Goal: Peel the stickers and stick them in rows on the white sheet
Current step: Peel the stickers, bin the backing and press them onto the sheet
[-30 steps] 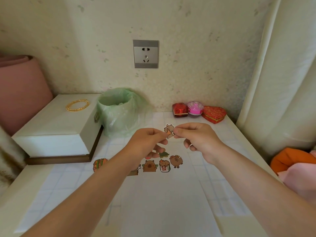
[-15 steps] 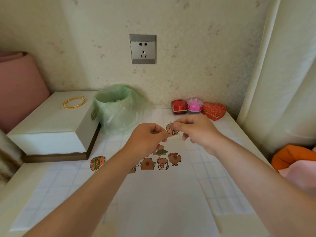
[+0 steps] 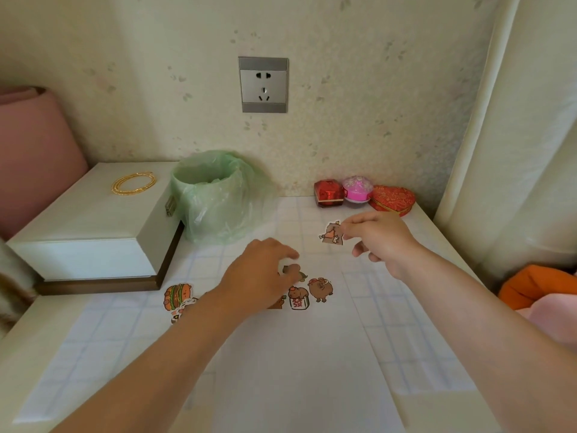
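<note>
Between the thumb and forefinger of the right hand [image 3: 381, 242] hangs a capybara sticker [image 3: 331, 234], pinched by its right edge, picture side toward the camera and roughly upright, clear above the table. Nearer the person and to the left of that hand lies the white sheet [image 3: 296, 370]. A row is started across its far end: a capybara in a box [image 3: 298, 300] and a red-capped capybara [image 3: 320, 289] side by side, with a turtle sticker [image 3: 302, 276] just beyond them. The left hand [image 3: 265, 276] rests over the row's left part, fingers curled down toward the paper; whether it pinches a scrap of backing or merely steadies the sheet I cannot tell. Bare sheet shows just right of the red-capped capybara, on the near side of the right hand, so that hand is plainly the closer one. I judge the coming move a short drop toward the person and slightly left, with the sticker laid flat. Left of the left forearm sits a burger sticker [image 3: 177, 295]; beyond the left hand stand a green-bagged bin [image 3: 215, 195] and a white box [image 3: 93, 220].
</note>
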A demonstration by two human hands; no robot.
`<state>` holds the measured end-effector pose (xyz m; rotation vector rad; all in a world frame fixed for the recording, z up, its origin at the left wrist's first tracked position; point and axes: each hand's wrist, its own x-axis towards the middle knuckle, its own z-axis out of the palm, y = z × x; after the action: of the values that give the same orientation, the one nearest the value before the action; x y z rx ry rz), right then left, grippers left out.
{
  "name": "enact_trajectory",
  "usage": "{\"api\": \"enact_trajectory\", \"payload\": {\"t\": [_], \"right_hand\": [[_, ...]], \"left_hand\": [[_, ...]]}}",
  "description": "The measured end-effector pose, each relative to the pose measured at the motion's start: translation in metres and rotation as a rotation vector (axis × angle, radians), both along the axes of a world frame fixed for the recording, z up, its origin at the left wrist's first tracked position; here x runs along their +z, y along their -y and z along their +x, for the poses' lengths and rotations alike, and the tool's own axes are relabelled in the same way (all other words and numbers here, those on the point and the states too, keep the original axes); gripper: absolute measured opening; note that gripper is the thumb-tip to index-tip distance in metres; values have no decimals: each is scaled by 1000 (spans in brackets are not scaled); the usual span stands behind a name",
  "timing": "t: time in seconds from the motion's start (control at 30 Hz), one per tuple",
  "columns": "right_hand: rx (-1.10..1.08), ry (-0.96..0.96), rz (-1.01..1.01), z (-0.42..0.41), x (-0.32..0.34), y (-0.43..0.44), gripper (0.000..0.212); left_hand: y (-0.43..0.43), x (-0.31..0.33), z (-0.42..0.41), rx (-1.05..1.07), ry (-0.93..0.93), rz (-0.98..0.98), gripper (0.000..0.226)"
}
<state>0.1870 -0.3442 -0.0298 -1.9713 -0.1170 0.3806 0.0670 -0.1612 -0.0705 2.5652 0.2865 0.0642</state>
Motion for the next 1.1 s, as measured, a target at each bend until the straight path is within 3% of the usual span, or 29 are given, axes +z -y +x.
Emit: {"api": "enact_trajectory", "payload": {"t": [0.17, 0.5, 1.1], "right_hand": [[133, -33, -113, 0, -10, -2, 8], [188, -80, -201, 0, -28, -13, 12], [177, 79, -263, -4, -44, -16, 9]], "left_hand": [[-1, -9, -6, -228, -129, 192, 58], [-5, -16, -5, -235, -70, 216, 61], [-5, -18, -4, -238, -35, 219, 61]]}}
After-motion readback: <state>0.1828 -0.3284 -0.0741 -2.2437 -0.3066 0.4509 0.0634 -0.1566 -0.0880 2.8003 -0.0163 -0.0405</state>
